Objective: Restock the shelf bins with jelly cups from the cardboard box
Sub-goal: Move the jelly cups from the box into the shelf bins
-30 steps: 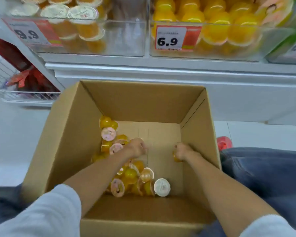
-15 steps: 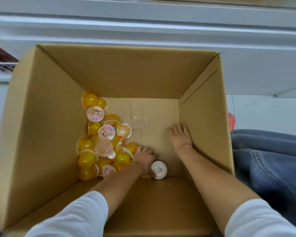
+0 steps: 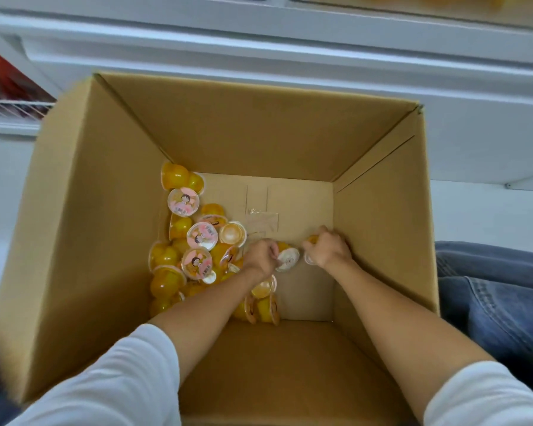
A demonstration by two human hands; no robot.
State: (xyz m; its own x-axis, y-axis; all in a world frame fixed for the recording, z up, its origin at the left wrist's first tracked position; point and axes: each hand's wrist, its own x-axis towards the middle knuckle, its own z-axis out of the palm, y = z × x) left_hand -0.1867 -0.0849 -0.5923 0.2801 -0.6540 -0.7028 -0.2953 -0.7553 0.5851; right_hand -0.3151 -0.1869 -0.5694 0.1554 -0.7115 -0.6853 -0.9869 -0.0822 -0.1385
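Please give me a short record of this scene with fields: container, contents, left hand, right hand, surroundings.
container: cardboard box, open at the top
contents: loose jelly cups, heaped on the left side of the box floor
left hand: left hand low in the box, fingers curled on a white-lidded cup
right hand: right hand grips an orange cup near the right wall
surroundings: white shelf behind the box
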